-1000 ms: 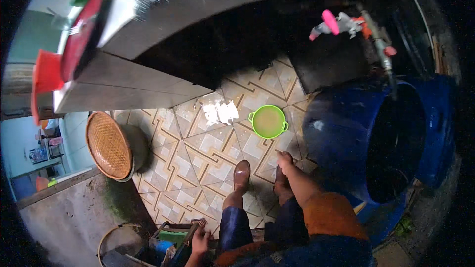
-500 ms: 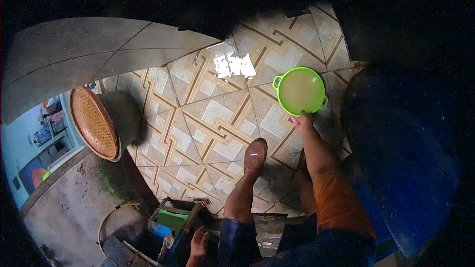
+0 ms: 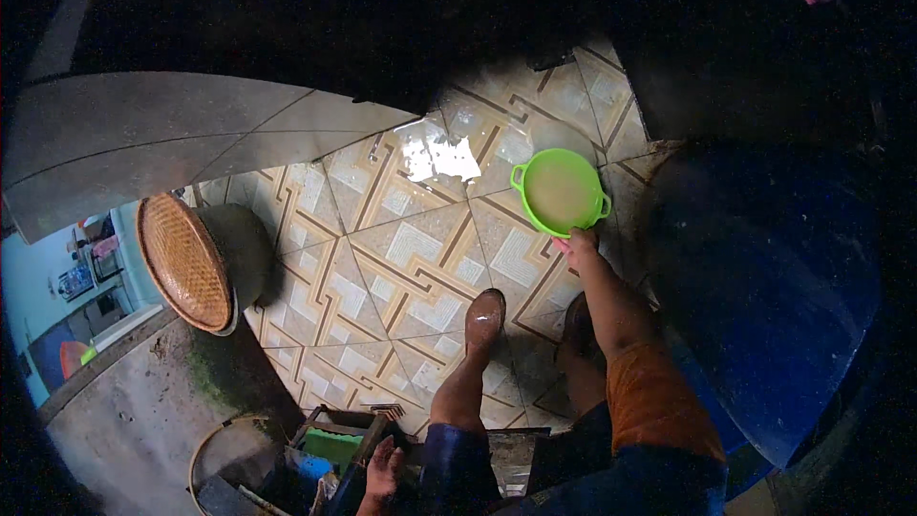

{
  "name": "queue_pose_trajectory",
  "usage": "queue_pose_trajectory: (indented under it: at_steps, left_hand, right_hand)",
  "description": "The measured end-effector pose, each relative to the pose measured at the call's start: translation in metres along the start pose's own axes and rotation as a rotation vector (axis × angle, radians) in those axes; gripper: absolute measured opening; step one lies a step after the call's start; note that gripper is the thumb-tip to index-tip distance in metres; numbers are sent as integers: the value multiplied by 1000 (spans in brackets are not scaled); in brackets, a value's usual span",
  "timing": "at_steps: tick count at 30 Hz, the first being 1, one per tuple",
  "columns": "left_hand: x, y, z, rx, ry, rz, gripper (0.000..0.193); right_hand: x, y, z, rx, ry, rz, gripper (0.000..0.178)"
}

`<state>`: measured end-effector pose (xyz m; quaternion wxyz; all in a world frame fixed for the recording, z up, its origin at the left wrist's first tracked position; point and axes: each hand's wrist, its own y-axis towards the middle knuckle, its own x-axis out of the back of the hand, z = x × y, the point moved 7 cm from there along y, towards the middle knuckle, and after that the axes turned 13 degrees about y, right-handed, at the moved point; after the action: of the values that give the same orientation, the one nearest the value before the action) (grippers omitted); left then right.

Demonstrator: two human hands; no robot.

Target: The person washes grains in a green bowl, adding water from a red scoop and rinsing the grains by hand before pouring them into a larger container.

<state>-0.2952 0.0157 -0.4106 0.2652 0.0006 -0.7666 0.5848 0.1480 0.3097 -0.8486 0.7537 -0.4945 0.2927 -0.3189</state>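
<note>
Right hand (image 3: 579,247) gripped the near rim of the green basin (image 3: 534,220), tan contents inside; lifted or resting on tiled floor (image 3: 415,258), couldn't tell. Left hand (image 3: 384,470) empty, fingers loosely curled. Blue barrel (image 3: 764,306) stood right of basin.

Wide tile run on the floor (image 3: 401,277) between the green basin (image 3: 535,216) and woven tray (image 3: 186,263), passable low. Right hand (image 3: 579,247) blocks the basin's near rim; far rim reachable over tiles. Blue barrel (image 3: 764,315) limits room on the right. Left hand (image 3: 385,468) is hemmed in: frame (image 3: 358,459) on its left, left leg (image 3: 457,401) on its right.
</note>
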Motion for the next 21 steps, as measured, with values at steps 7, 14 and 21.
queue_pose_trajectory:
  at_steps: [7,14,21]
  left_hand:
    - [4,-3,-7,-30,-7,13,60]
    - [2,-12,-20,-66,-80,23,57]
    - [11,-17,-58,-96,53,-50,52]
  right_hand:
    - [-27,-51,-3,-123,76,22,26]
    - [-31,-91,8,-81,45,135,30]
    - [-49,-192,35,-29,-48,103,30]
